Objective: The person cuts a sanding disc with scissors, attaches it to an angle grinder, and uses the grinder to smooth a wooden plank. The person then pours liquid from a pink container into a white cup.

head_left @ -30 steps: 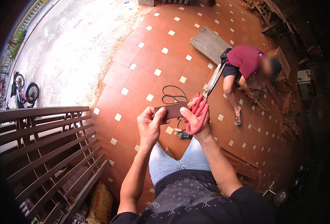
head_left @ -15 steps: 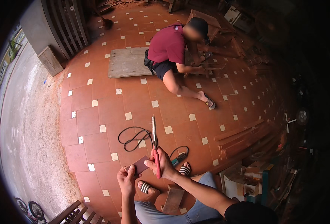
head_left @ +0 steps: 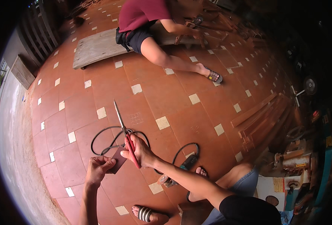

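Pinched between the thumb and fingers of my left hand [head_left: 99, 167] is a small, dark purple-brown piece of sandpaper [head_left: 118, 160]. My right hand [head_left: 143, 153] is closed round the red handles of a pair of scissors [head_left: 131, 147]. Their long blades look closed and point up and to the left, away from me. The right thumb reaches to the upper edge of the sandpaper, beside the handles. Both hands are close together above the tiled floor, and a looped black cord [head_left: 92, 143] lies below and beyond them.
A teal angle grinder [head_left: 189, 162] lies on the floor by my feet. Ahead, a person in a maroon shirt [head_left: 141, 15] sits on a low wooden board [head_left: 94, 48], handling wooden pieces. Wood strips [head_left: 261, 112] lie to the right, near a cluttered machine [head_left: 297, 165].
The whole view has shifted, so the other person stands higher in it and the head is cut off. The scissors now lean further left. My right knee has swung outward.
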`<state>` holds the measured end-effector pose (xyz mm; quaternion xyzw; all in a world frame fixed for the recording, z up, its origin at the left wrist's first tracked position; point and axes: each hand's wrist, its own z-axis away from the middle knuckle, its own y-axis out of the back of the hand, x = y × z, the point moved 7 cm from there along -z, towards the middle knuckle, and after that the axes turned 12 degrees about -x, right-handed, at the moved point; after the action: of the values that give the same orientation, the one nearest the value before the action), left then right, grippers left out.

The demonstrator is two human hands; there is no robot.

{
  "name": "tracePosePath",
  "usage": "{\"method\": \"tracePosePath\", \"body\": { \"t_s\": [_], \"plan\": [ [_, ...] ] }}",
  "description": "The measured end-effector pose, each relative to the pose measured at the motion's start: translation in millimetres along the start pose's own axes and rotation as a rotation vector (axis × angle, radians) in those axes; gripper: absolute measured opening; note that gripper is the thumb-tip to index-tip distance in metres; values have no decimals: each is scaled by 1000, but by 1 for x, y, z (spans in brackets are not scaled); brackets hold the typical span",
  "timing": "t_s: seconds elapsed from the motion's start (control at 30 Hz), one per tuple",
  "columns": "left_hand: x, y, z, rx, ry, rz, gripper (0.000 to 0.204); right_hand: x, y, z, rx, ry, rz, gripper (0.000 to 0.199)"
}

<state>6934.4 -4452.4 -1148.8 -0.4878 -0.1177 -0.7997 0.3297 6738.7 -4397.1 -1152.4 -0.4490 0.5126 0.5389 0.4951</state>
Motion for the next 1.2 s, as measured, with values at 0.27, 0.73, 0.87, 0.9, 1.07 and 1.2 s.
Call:
{"method": "tracePosePath", "body": {
  "t_s": [0.27, 0.73, 0.87, 0.9, 1.07, 1.2],
  "plan": [
    [-10, -5, 16, 99, -143, -11, 20, 6, -9, 1, -60, 142, -12, 51],
    [-19, -14, 35, 168, -154, -94, 20, 6, -18, 22, -88, 151, -25, 54],
    [-6, -18, 45, 188, -173, -135, 20, -3, -13, 32, -63, 112, -52, 51],
    [-2, -18, 48, 200, -186, -146, 20, -3, -13, 35, -70, 104, -92, 50],
    [28, -15, 72, 308, -246, -248, 20, -21, -2, 58, -58, 117, -204, 50],
    [64, -16, 112, 415, -333, -207, 21, -35, -16, 72, -133, 52, -264, 55]
  ]
}}
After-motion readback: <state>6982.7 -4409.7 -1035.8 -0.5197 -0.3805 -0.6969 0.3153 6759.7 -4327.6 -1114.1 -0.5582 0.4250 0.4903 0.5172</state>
